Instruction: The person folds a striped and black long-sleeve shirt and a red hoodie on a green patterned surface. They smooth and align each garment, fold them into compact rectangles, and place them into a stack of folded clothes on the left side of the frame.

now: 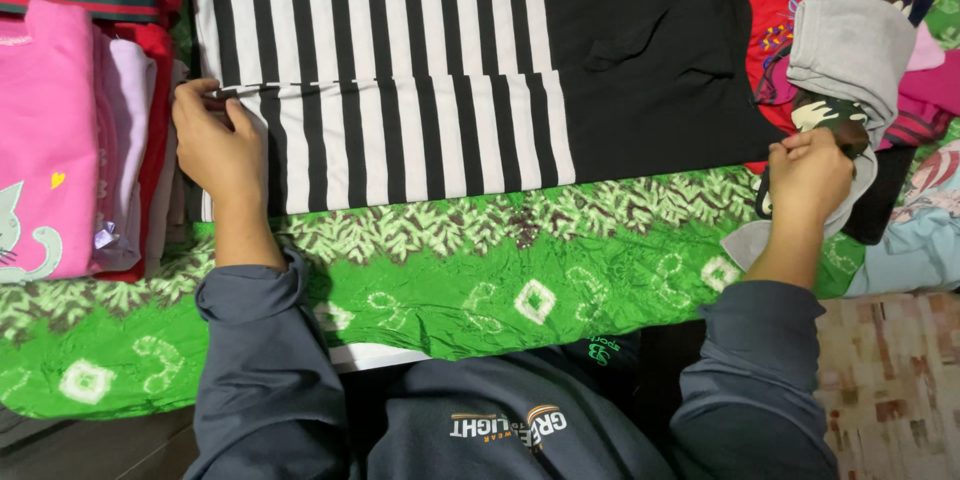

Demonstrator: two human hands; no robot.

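Both hands hold a striped garment flat on a green patterned cloth.

The left hand (215,145) pinches the folded hem of the black-and-white striped garment (400,90); the right hand (810,180), fingers pressed together, grips its black edge. The green cloth (500,270) covers the surface, its near edge bare. Folded pink clothes (45,130) crowd left, a heap of loose clothes (860,50) right.

Pretty bright, even light from overhead, colours really punchy. Soft shadows under the forearms, no glare. Sharp everywhere, slight wide-angle stretch at the edges.
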